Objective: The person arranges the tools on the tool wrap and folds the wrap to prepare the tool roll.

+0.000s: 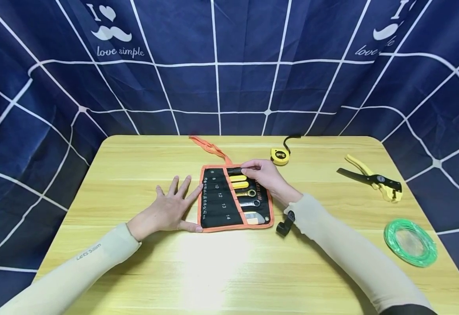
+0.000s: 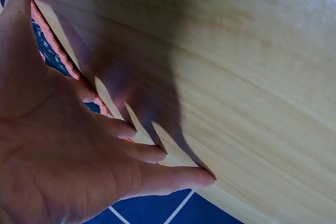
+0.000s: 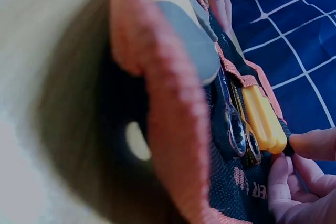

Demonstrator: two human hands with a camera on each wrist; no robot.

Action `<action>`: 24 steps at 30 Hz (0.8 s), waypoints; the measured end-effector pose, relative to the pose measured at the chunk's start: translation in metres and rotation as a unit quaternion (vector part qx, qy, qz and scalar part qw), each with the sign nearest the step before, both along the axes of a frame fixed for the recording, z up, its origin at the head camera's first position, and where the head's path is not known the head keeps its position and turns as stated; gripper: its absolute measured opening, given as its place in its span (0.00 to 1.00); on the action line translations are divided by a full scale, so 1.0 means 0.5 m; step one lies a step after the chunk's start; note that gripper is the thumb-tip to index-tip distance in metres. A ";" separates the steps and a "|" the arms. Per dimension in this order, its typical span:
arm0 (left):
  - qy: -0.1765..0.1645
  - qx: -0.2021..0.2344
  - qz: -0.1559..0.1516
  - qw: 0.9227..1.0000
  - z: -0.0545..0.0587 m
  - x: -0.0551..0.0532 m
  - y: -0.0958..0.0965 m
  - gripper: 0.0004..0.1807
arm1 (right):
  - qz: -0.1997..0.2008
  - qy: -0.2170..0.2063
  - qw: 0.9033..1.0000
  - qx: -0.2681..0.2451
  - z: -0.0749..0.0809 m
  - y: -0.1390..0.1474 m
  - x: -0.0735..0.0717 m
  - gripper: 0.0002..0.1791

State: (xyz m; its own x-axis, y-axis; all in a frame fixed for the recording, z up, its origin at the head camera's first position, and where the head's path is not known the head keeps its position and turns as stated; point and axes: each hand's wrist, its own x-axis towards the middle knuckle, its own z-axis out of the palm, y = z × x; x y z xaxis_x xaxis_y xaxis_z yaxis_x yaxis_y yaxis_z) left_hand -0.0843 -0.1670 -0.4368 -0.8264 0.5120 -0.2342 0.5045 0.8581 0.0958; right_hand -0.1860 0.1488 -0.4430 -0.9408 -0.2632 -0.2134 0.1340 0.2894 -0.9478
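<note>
A black tool pouch with orange edging lies on the table, its slots numbered. Side by side in the slots sit a black-ended tool, yellow handles, two ring wrenches and a grey-and-cream utility knife. My right hand pinches the end of the black tool in the farthest slot; in the right wrist view its fingertips sit beside the yellow handles. Spread out, my left hand rests on the table with thumb and fingertips at the pouch's left edge.
An orange strap trails from the pouch's far edge. Beyond my right hand is a yellow tape measure. To the right lie yellow-and-black wire strippers and a green wire coil. A dark blue curtain surrounds the table's far sides.
</note>
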 end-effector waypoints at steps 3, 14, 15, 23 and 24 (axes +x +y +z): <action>0.001 -0.004 -0.001 1.000 0.001 0.000 -0.001 0.69 | 0.005 0.012 1.000 0.008 0.002 -0.008 -0.003 0.13; -0.005 -0.005 0.002 1.000 0.003 0.000 0.001 0.69 | 0.012 0.045 0.997 0.067 0.007 -0.035 -0.004 0.08; -0.005 -0.005 0.002 1.000 0.003 0.000 0.001 0.69 | 0.013 0.046 0.996 0.070 0.007 -0.036 -0.005 0.08; -0.002 -0.009 0.000 1.000 0.002 0.000 -0.001 0.69 | 0.020 0.038 0.995 0.086 0.011 -0.036 -0.006 0.09; -0.002 -0.010 0.000 1.000 0.002 0.000 -0.001 0.69 | 0.019 0.037 0.995 0.087 0.011 -0.037 -0.007 0.09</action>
State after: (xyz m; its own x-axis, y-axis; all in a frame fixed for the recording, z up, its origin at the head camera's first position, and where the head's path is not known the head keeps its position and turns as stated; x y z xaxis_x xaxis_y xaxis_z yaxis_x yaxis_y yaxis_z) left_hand -0.0844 -0.1675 -0.4357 -0.8251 0.5074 -0.2485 0.5044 0.8597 0.0808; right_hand -0.1894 0.1304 -0.4374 -0.9458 -0.2638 -0.1894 0.0518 0.4533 -0.8898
